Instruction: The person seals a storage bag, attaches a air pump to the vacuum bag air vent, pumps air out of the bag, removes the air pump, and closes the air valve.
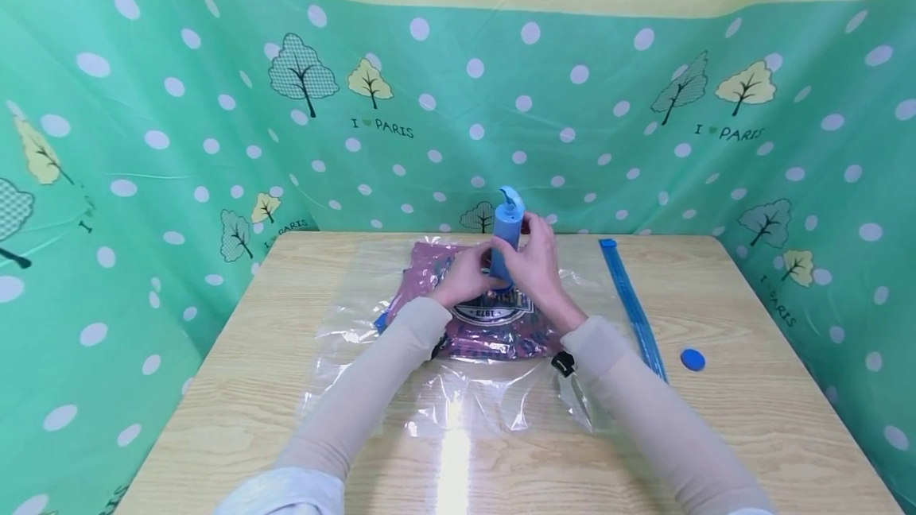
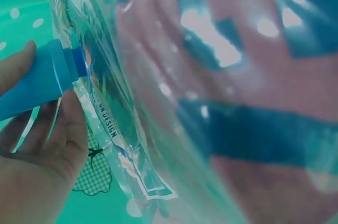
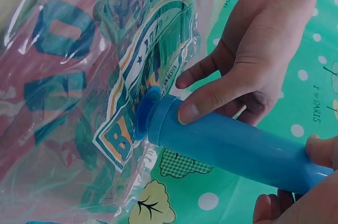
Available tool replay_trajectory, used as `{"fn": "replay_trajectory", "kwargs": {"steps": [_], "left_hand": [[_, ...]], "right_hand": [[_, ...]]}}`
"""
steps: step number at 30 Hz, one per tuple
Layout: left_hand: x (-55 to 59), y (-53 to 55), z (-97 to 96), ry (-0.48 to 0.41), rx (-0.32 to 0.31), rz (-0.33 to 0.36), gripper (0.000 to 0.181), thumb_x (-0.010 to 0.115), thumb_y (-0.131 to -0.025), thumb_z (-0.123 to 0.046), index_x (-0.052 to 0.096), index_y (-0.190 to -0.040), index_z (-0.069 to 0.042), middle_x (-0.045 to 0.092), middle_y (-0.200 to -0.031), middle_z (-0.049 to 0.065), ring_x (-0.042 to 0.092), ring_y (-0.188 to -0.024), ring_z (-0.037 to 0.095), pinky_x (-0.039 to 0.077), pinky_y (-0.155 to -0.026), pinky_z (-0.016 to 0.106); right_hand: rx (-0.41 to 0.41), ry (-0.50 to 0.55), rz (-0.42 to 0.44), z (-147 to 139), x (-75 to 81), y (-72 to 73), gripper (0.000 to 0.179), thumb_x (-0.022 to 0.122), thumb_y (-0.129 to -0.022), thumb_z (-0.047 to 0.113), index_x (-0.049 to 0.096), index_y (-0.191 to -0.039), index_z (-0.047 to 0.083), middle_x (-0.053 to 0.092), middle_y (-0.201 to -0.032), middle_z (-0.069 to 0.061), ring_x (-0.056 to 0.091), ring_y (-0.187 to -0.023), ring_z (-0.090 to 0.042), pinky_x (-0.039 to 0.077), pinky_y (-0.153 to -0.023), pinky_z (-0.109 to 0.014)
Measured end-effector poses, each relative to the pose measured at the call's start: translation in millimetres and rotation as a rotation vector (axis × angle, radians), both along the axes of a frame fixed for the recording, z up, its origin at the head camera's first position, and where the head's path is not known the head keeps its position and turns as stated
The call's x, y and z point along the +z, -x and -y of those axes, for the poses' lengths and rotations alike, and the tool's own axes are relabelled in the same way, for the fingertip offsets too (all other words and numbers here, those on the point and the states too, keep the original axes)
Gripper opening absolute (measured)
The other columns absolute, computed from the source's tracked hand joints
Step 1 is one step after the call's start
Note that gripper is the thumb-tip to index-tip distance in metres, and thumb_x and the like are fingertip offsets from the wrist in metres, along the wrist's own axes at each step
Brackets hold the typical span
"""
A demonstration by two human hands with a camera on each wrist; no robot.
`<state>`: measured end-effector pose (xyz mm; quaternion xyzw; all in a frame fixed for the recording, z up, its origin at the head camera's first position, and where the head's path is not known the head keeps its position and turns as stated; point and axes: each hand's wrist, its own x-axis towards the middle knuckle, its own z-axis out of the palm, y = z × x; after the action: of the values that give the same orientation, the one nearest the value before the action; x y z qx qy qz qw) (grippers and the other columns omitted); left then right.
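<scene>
A blue hand pump (image 1: 506,230) stands upright on a clear plastic bag (image 1: 487,388). Its lower end meets a round blue valve (image 3: 143,113) on the bag. Inside the bag lies a folded mauve garment (image 1: 422,269) with dark blue lettering and a printed badge. My left hand (image 1: 467,275) holds the pump near its base, thumb on the barrel in the right wrist view. Higher up, my right hand (image 1: 538,262) grips the barrel; only part of this hand shows in the right wrist view. The pump's curved handle (image 1: 511,197) rises above both hands.
A long blue plastic strip (image 1: 633,308) lies on the table (image 1: 744,420) right of the bag, with a round blue cap (image 1: 692,359) beside it. A black clip-like piece (image 1: 563,363) sits near the right forearm. A green dotted curtain (image 1: 444,102) encloses the table's back and sides.
</scene>
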<state>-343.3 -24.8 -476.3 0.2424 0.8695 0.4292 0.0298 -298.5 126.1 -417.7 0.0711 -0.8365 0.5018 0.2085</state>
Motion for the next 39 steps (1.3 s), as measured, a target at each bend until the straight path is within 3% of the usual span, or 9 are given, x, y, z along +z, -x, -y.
{"fn": "replay_trajectory", "kwargs": {"steps": [9, 20, 27, 29, 32, 39], "left_hand": [[2.2, -0.3, 0.8, -0.015, -0.034, -0.004, 0.064, 0.083, -0.089, -0.003, 0.055, -0.146, 0.002, 0.068, -0.129, 0.024, 0.067, -0.116, 0.037, 0.053, -0.102, 0.043], [4.5, -1.2, 1.6, 0.004, -0.014, 0.012, 0.070, 0.085, -0.089, -0.006, 0.053, -0.150, -0.002, 0.066, -0.134, 0.023, 0.068, -0.115, 0.033, 0.055, -0.099, 0.041], [15.2, -3.7, 6.1, -0.010, 0.007, 0.068, 0.069, 0.086, -0.088, -0.007, 0.054, -0.150, -0.004, 0.069, -0.127, 0.018, 0.068, -0.114, 0.031, 0.057, -0.095, 0.038], [17.7, -3.4, 9.4, -0.021, 0.015, 0.078, 0.066, 0.085, -0.090, -0.008, 0.054, -0.148, -0.003, 0.069, -0.127, 0.017, 0.068, -0.116, 0.031, 0.055, -0.099, 0.040], [21.0, -3.9, 16.5, -0.025, 0.035, 0.081, 0.056, 0.082, -0.094, -0.012, 0.058, -0.142, 0.000, 0.070, -0.122, 0.016, 0.068, -0.112, 0.030, 0.057, -0.096, 0.040], [30.7, -9.2, 42.1, 0.043, 0.080, 0.043, 0.017, 0.072, -0.102, -0.017, 0.070, -0.109, -0.002, 0.071, -0.101, 0.010, 0.067, -0.092, 0.023, 0.057, -0.083, 0.035]], "right_hand": [[0.047, -0.010, 0.037, -2, 2.9, -3.2, 0.054, 0.074, -0.099, 0.012, 0.052, -0.145, -0.004, 0.056, -0.133, -0.020, 0.054, -0.120, -0.035, 0.054, -0.091, -0.047], [0.069, 0.009, 0.019, -2, 2.4, -6.0, 0.052, 0.072, -0.100, 0.009, 0.051, -0.146, -0.005, 0.055, -0.133, -0.022, 0.055, -0.119, -0.036, 0.056, -0.092, -0.049], [0.057, 0.032, -0.010, -5, 3.5, -10.5, 0.050, 0.073, -0.100, 0.010, 0.053, -0.144, -0.002, 0.056, -0.130, -0.021, 0.058, -0.112, -0.034, 0.056, -0.087, -0.046], [0.051, 0.037, -0.010, -7, 3.8, -11.3, 0.049, 0.073, -0.100, 0.011, 0.053, -0.144, -0.002, 0.055, -0.127, -0.020, 0.058, -0.111, -0.034, 0.056, -0.085, -0.046], [0.044, 0.045, 0.002, -9, 4.3, -13.1, 0.048, 0.072, -0.101, 0.012, 0.053, -0.143, -0.001, 0.054, -0.124, -0.019, 0.058, -0.110, -0.034, 0.055, -0.085, -0.046], [0.045, 0.083, 0.007, -18, 7.0, -17.1, 0.049, 0.070, -0.102, 0.009, 0.051, -0.145, -0.003, 0.054, -0.133, -0.023, 0.059, -0.119, -0.038, 0.056, -0.095, -0.053]]}}
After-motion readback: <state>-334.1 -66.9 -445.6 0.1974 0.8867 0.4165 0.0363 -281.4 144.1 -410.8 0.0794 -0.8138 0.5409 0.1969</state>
